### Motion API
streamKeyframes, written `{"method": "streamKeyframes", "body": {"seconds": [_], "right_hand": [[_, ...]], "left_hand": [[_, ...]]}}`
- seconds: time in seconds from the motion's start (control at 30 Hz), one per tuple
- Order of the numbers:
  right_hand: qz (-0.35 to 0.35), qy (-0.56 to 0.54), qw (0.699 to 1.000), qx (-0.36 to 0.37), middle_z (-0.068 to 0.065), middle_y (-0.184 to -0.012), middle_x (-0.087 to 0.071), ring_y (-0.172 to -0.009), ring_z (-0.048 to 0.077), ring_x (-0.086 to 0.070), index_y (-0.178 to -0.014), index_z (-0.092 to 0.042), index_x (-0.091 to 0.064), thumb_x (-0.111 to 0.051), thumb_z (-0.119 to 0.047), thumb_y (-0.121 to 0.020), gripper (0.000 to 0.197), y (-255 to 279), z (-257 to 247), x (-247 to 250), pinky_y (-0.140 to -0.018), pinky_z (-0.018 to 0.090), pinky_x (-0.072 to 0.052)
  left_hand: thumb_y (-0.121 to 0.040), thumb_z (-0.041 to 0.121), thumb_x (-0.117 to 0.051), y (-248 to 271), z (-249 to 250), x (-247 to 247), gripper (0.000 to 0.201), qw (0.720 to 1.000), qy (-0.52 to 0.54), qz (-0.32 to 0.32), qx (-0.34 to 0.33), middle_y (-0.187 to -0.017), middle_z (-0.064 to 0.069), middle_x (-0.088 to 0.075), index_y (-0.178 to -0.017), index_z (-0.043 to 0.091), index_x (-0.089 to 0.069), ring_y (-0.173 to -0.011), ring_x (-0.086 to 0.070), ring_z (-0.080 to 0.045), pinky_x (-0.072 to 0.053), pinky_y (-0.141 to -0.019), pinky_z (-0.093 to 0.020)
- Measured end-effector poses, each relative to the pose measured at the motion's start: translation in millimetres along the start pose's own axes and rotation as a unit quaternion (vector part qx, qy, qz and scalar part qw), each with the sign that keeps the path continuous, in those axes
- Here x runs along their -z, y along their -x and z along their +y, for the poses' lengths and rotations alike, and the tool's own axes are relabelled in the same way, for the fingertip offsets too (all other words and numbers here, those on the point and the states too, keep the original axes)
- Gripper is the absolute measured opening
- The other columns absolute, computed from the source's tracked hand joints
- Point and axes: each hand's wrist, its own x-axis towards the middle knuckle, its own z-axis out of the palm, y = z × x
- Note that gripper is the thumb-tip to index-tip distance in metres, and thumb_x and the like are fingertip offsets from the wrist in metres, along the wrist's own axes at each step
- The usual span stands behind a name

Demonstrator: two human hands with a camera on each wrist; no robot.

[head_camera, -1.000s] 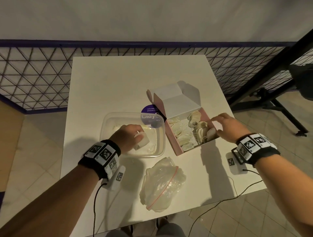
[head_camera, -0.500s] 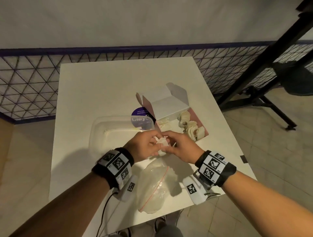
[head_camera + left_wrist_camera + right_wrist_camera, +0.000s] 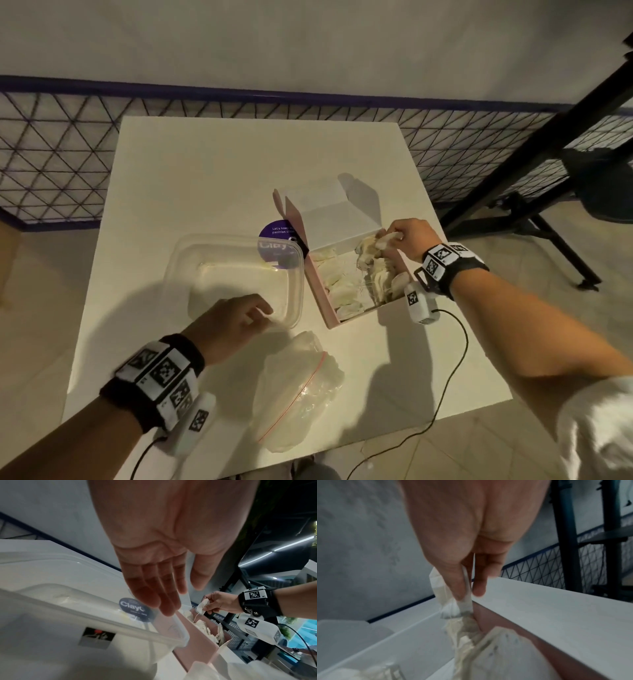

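**A:** Right hand status?

**B:** Right hand [image 3: 407, 240] is over the far right end of the pink box [image 3: 317, 291], just in front of its raised lid flap [image 3: 337, 222]. It's pinching one tea bag [image 3: 385, 240].

**A:** Where is the bag relative to the fingers?

**B:** It's clamped between thumb and forefinger. Right wrist view shows the thumb pad flat on the near face. The upper edge sticks out above the thumb and the lower edge pokes out past the fingertips. The other fingers lie alongside, loosely bent, not on the bag. Left wrist view shows the string running from the bag down into the box.

**A:** Is the bag clear of the pile?

**B:** It's held above the other tea bags [image 3: 342, 284] in the box. The right wrist view is too blurred to tell whether its lower edge touches them.

**A:** Left hand?

**B:** Left hand [image 3: 229, 322] holds nothing. Left wrist view shows the palm down, four fingers straight and pressed together, thumb standing apart. It's over the near right corner of the clear container [image 3: 239, 240]. I can't tell from the head view whether it touches the rim.

**A:** Layout?

**B:** The container is left of the box, nearly touching it, with a purple label [image 3: 274, 233] at its far right corner. A crumpled zip bag [image 3: 298, 380] lies on the table [image 3: 222, 164] in front of both, near the left wrist. The hands are well apart.
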Motion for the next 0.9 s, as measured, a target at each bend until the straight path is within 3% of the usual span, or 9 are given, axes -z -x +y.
{"method": "streamKeyframes", "body": {"seconds": [0.13, 0.27, 0.37, 0.5, 0.57, 0.67, 0.77, 0.83, 0.9], "right_hand": [[-0.078, 0.077, 0.994, 0.032, 0.008, -0.105, -0.069, -0.099, 0.028, -0.062, -0.098, -0.016, -0.071, -0.069, -0.017, -0.074, 0.024, -18, -2, -6, -0.075, 0.021, -0.036], [-0.177, 0.184, 0.966, 0.04, 0.001, -0.1, -0.07, -0.083, 0.021, -0.064, -0.098, -0.029, -0.069, -0.068, -0.016, -0.069, 0.032, -29, -6, -10, -0.074, 0.025, -0.049], [-0.19, 0.218, 0.955, 0.058, -0.001, -0.098, -0.071, -0.083, 0.022, -0.067, -0.099, -0.031, -0.07, -0.065, -0.022, -0.071, 0.03, -29, -9, -12, -0.08, 0.031, -0.056], [-0.197, 0.167, 0.963, 0.073, -0.01, -0.095, -0.07, -0.081, 0.017, -0.065, -0.094, -0.032, -0.071, -0.058, -0.02, -0.074, 0.026, -29, -13, -13, -0.078, 0.026, -0.053], [-0.182, 0.115, 0.974, 0.069, -0.008, -0.106, -0.069, -0.092, 0.019, -0.065, -0.093, -0.034, -0.069, -0.06, -0.016, -0.072, 0.029, -25, -15, -10, -0.083, 0.029, -0.052], [-0.101, 0.113, 0.985, 0.083, 0.006, -0.123, -0.053, -0.103, 0.03, -0.06, -0.116, -0.021, -0.06, -0.059, -0.01, -0.08, 0.038, -15, -15, -7, -0.086, 0.034, -0.048], [-0.002, 0.079, 0.987, 0.139, 0.007, -0.125, -0.045, -0.097, 0.03, -0.059, -0.12, -0.017, -0.055, -0.062, -0.009, -0.08, 0.041, 22, -28, -6, -0.078, 0.033, -0.049], [-0.034, 0.041, 0.975, 0.218, 0.0, -0.125, -0.046, -0.102, 0.02, -0.058, -0.12, -0.018, -0.056, -0.063, -0.008, -0.078, 0.043, 61, -44, -16, -0.085, 0.031, -0.052], [-0.152, -0.004, 0.945, 0.291, -0.012, -0.123, -0.044, -0.108, 0.007, -0.052, -0.126, -0.027, -0.052, -0.065, -0.014, -0.077, 0.052, 110, -66, -35, -0.095, 0.023, -0.047]], "left_hand": [[-0.092, 0.03, -0.059, 3, -10, 1, 0.007, 1.0, 0.006, 0.002, 0.01, -0.092, 0.012, -0.065, -0.091, 0.036, -0.057, -0.079, -0.062, 0.002, -0.04, -0.063, -0.007], [-0.093, 0.027, -0.059, 0, -17, -2, 0.005, 1.0, -0.009, -0.007, 0.02, -0.09, 0.011, -0.064, -0.094, 0.031, -0.058, -0.077, -0.061, -0.003, -0.04, -0.062, -0.007], [-0.093, 0.025, -0.058, -5, -18, -4, 0.005, 1.0, -0.013, -0.017, 0.019, -0.088, 0.012, -0.062, -0.095, 0.03, -0.057, -0.08, -0.063, -0.007, -0.044, -0.067, -0.015], [-0.093, 0.025, -0.057, -10, -19, -5, 0.011, 1.0, -0.009, -0.023, 0.019, -0.089, 0.013, -0.061, -0.103, 0.022, -0.062, -0.083, -0.064, -0.009, -0.048, -0.073, -0.02], [-0.093, 0.026, -0.057, -11, -18, -7, 0.014, 1.0, -0.013, -0.023, 0.016, -0.089, 0.012, -0.061, -0.105, 0.02, -0.062, -0.082, -0.063, -0.009, -0.049, -0.075, -0.023], [-0.093, 0.025, -0.057, -10, -18, -9, 0.013, 0.999, -0.013, -0.028, 0.012, -0.087, 0.01, -0.06, -0.103, 0.019, -0.063, -0.078, -0.06, -0.008, -0.047, -0.071, -0.02], [-0.092, 0.025, -0.059, -6, -20, -7, 0.003, 0.999, -0.015, -0.031, 0.002, -0.083, 0.009, -0.059, -0.094, 0.023, -0.061, -0.073, -0.056, -0.008, -0.046, -0.07, -0.021], [-0.092, 0.024, -0.06, -1, -22, -3, 0.002, 1.0, -0.014, -0.025, -0.001, -0.08, 0.01, -0.057, -0.09, 0.025, -0.059, -0.07, -0.053, -0.005, -0.046, -0.071, -0.022], [-0.092, 0.023, -0.06, 3, -24, 5, 0.003, 1.0, -0.01, -0.012, -0.001, -0.082, 0.007, -0.06, -0.09, 0.023, -0.061, -0.07, -0.054, -0.006, -0.045, -0.07, -0.022]]}}
